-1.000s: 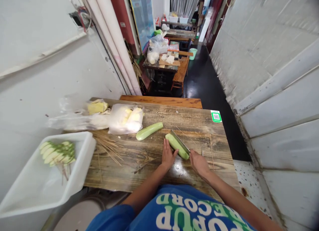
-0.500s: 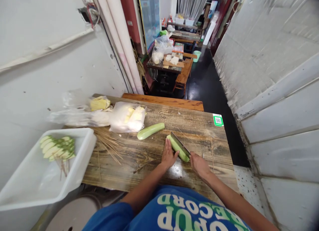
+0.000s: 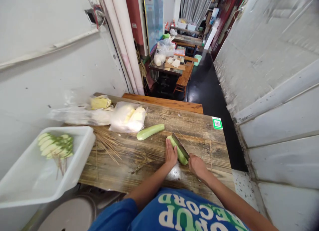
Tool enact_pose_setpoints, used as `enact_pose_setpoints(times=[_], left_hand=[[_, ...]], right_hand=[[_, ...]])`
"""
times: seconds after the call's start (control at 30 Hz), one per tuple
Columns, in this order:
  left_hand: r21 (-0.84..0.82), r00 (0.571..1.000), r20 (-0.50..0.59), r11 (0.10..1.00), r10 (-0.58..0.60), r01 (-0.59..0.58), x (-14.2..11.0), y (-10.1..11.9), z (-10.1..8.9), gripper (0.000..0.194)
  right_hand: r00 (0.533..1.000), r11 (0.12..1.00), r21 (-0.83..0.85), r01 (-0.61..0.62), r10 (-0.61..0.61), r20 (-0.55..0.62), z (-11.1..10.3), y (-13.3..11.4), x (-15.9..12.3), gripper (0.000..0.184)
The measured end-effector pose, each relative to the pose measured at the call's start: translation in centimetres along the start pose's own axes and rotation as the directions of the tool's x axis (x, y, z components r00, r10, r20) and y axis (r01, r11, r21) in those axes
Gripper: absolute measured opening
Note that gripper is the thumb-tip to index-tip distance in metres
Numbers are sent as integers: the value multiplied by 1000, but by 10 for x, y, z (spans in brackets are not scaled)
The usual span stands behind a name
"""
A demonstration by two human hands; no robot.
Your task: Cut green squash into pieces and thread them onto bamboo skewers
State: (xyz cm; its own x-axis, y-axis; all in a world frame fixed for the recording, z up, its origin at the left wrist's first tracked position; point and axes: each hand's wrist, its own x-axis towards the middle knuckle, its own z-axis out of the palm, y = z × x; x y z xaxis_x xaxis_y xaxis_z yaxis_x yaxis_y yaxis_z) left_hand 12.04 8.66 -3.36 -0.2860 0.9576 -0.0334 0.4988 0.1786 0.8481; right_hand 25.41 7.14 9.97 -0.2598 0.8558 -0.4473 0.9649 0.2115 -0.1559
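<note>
A pale green squash (image 3: 176, 149) lies lengthwise on the wooden table (image 3: 154, 158) in front of me. My left hand (image 3: 170, 155) lies against its left side, fingers pressed on it. My right hand (image 3: 196, 165) is closed round the handle of a knife (image 3: 180, 145), whose blade is set along the top of the squash. A second, whole squash (image 3: 150, 131) lies a little further back and to the left.
A white tub (image 3: 37, 178) at the left holds skewered squash slices (image 3: 55, 147). Loose bamboo skewers (image 3: 107, 144) and plastic bags of food (image 3: 127, 116) lie on the table's left half. A green QR sticker (image 3: 217, 122) marks the far right corner. Walls close in both sides.
The blade has sunk further along the squash, and my left hand has shifted slightly forward on it. The camera view has drifted a little.
</note>
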Motion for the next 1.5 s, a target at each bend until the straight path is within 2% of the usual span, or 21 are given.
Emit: enact_pose_setpoints(times=[0.1,0.23,0.43,1.5], left_hand=[[-42,993,-108,999,-37,33,4,8,18,58],[-78,986,-160,996,-47,35,9,8,28,56],[-90,991,-134,995,24,-37,10,6,27,57],[-143,994,-107,989,17,-33,10,7,23,57]], right_hand=[[1000,1000,-3,-5,5,-9,3,-6,1,21],[999,999,10,-30,31,-31,6,-9,0,22],[998,998,29,-57,58,-31,7,-7,-2,22],[997,997,24,-75,75,10,8,-13,7,25]])
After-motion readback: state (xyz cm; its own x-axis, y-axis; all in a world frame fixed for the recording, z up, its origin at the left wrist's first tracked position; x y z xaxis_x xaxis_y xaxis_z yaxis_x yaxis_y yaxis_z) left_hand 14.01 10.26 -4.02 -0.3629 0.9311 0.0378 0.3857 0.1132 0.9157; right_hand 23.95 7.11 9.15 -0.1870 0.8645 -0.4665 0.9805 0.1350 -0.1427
